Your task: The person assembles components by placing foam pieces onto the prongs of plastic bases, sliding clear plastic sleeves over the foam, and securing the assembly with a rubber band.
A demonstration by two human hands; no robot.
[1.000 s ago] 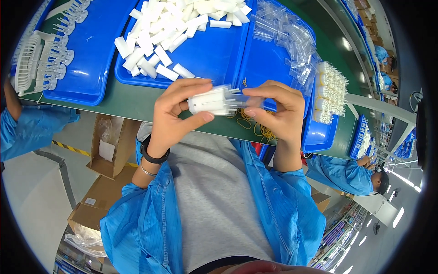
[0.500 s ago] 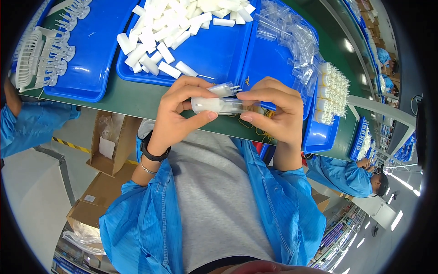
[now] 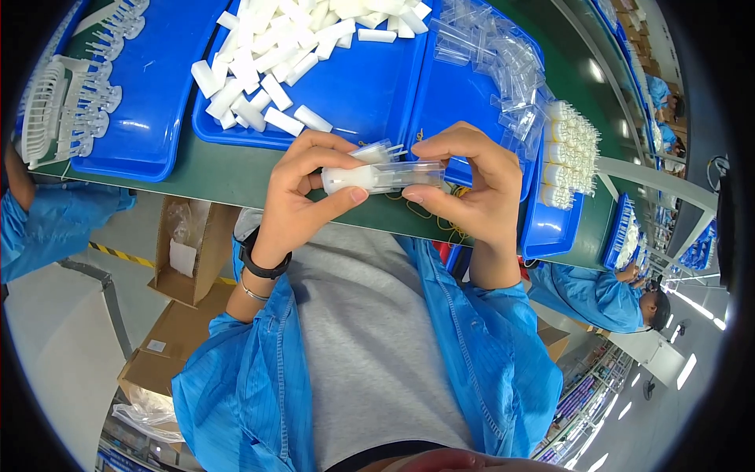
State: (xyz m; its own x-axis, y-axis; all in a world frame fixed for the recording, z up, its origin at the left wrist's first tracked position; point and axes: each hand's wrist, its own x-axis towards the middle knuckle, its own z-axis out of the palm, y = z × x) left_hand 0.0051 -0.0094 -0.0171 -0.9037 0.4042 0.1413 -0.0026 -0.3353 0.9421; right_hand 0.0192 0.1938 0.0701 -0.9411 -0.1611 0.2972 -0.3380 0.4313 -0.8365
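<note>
My left hand [image 3: 303,181] grips a clear plastic tube [image 3: 405,176] between thumb and fingers. A white foam-like plug [image 3: 346,179] fills the tube's left end. Just above it, in the same hand, sits a second clear piece with thin white prongs [image 3: 379,151]; the fingers partly cover it. My right hand [image 3: 484,181] is around the tube's empty right end, index finger and thumb spread apart on either side. Whether the thumb brushes the tube I cannot tell.
White foam-like blocks [image 3: 275,59] are piled in a blue tray [image 3: 370,106]. Clear tubes [image 3: 503,59] lie in the tray to its right, with pronged white-and-yellow pieces [image 3: 562,153] stacked beyond. White pronged parts [image 3: 90,118] line the left tray. Yellow bands [image 3: 452,228] lie by the table edge.
My right thumb and index finger have parted from their pinch on the tube's right end. That end now shows clear between them. The left hand keeps its hold, shifted slightly left.
</note>
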